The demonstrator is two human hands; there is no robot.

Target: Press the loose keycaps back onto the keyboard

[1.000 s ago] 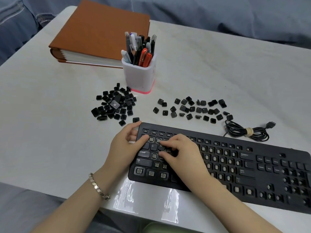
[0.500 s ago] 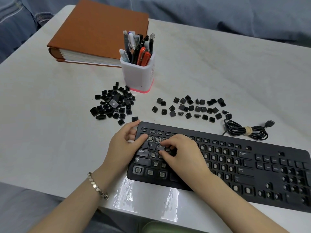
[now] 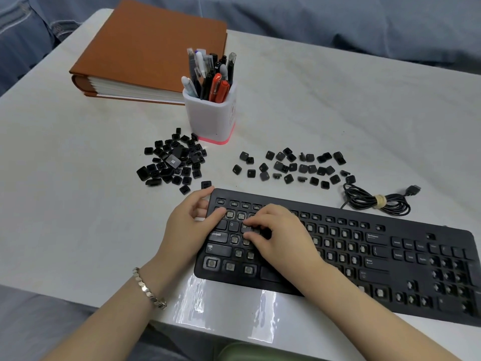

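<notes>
The keyboard [image 3: 364, 256] lies with its long axis running from the left centre of the frame down to the lower right. The left hand [image 3: 187, 225] grips its upper-left corner, fingers curled round the edge and thumb laid on top. The right hand [image 3: 283, 235] is arched over the left key block, its fingers curled down with thumb and forefinger bunched on a keycap [image 3: 256, 230] just right of the W key [image 3: 244, 226]. It seems to be seating that cap, though I cannot tell whether it has clicked home. Most switches to the lower right are bare.

The loose caps sit up the frame from both hands, beyond the keyboard's far edge. A heaped pile [image 3: 174, 162] lies above the left hand, and a spread row [image 3: 291, 166] lies directly above the right hand, left of the cable [image 3: 377, 201]. The row is likely the easier source for the next cap: it is a short reach straight up for the right hand while the left steadies the board.
</notes>
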